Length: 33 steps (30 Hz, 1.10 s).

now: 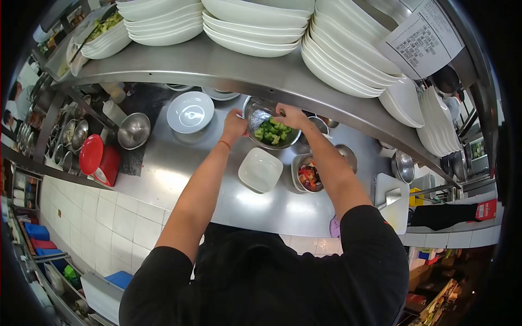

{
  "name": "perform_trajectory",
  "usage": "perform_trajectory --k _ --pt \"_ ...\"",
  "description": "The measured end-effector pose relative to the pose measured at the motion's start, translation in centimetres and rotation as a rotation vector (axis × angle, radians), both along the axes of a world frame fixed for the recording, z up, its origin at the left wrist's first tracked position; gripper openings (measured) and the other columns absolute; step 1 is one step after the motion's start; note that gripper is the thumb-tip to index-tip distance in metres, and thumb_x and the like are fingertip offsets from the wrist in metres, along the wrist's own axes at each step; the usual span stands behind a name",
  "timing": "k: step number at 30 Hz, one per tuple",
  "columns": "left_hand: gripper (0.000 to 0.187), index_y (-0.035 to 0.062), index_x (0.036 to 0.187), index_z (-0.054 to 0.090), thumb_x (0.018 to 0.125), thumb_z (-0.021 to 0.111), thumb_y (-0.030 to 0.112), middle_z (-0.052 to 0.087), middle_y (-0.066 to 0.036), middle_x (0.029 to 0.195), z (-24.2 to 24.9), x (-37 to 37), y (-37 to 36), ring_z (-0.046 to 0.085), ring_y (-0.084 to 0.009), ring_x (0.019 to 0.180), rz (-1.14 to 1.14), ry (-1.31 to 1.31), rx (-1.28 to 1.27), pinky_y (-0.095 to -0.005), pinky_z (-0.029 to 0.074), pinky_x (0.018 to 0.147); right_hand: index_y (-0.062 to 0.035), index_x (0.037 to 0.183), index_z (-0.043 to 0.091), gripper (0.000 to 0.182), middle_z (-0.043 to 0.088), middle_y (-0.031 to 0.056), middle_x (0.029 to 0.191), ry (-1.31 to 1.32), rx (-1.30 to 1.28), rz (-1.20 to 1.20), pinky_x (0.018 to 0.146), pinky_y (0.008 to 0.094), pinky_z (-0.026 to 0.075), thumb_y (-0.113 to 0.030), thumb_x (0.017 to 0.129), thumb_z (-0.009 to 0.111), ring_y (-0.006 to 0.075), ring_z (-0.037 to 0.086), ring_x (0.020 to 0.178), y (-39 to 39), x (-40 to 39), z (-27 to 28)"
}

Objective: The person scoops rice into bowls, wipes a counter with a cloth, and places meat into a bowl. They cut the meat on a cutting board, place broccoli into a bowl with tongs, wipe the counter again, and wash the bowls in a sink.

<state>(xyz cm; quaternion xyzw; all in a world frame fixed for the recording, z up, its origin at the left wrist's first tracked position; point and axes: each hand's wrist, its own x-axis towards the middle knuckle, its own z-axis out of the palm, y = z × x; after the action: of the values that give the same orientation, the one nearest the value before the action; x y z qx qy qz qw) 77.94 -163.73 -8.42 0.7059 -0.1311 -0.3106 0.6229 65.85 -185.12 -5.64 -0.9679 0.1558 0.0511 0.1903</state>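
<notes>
Spotted at far L, mid-height, a red obj. (110, 165), maybe a scale, w/ a round tilted top. Just R & higher, saw a steel bowl (134, 131) by a dark mat (132, 163). Next, upper L of ctr, noted a round white dish (190, 112) on the steel counter (163, 182).

Nr upper ctr, found L hand (235, 127) at the L rim of a metal bowl (258, 116), w/ thumb & fingers pinching that rim. Directly below, saw a squarish white bowl (261, 170) on the counter. Located cut broccoli (273, 132) inside the metal bowl, heaped toward its lower R side. Couldn't tell if the metal bowl touched the counter.

Saw R hand (292, 116) at upper R of the metal bowl, w/ fingers bent in over the broccoli, tips partly hidden; couldn't tell if pinching, spread or pressed together. Below R forearm, noted a container (296, 173) of cut red & dark veg. (309, 175), partly covered by the arm.

Farther R, saw a white board (399, 217) w/ a wide-bladed metal tool (391, 196) on top. At upper R, spotted a printed slip (424, 43) in front of stacked white bowls (350, 60).
</notes>
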Motion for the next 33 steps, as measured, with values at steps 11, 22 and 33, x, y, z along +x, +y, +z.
perform_trajectory --k 11,22,33 --pt "0.025 0.0040 0.104 0.048 0.082 0.060 0.003 0.064 -0.016 0.074 0.4 0.0 1.4 0.065 -0.0229 0.053 -0.005 0.052 0.045 -0.0357 0.058 0.047 -0.0066 0.097 0.057 0.023 0.061 0.0154 0.090 -0.068 0.091 0.044 0.080 0.0390 0.046 -0.025 0.088 0.066 0.0325 0.059 0.089 -2.1 -3.4 2.1" --pt "0.027 0.0037 0.109 0.047 0.083 0.055 0.006 0.064 -0.015 0.085 0.5 0.7 -0.7 0.067 -0.0248 0.060 -0.097 -0.084 -0.014 -0.0371 0.058 0.045 0.0041 0.096 0.068 0.037 0.067 0.0271 0.095 -0.080 0.132 -0.454 0.080 0.0446 0.050 -0.026 0.075 0.074 0.0387 0.066 0.090 5.3 -12.2 2.3" --pt "0.026 0.0037 0.110 0.049 0.084 0.054 0.006 0.064 -0.015 0.086 1.4 1.7 -1.4 0.067 -0.0237 0.059 -0.180 -0.105 0.039 -0.0363 0.058 0.044 0.0033 0.092 0.073 0.039 0.067 0.0210 0.071 -0.252 0.336 -0.515 0.069 0.0395 0.049 -0.033 0.077 0.072 0.0292 0.064 0.067 9.0 -17.5 5.8"
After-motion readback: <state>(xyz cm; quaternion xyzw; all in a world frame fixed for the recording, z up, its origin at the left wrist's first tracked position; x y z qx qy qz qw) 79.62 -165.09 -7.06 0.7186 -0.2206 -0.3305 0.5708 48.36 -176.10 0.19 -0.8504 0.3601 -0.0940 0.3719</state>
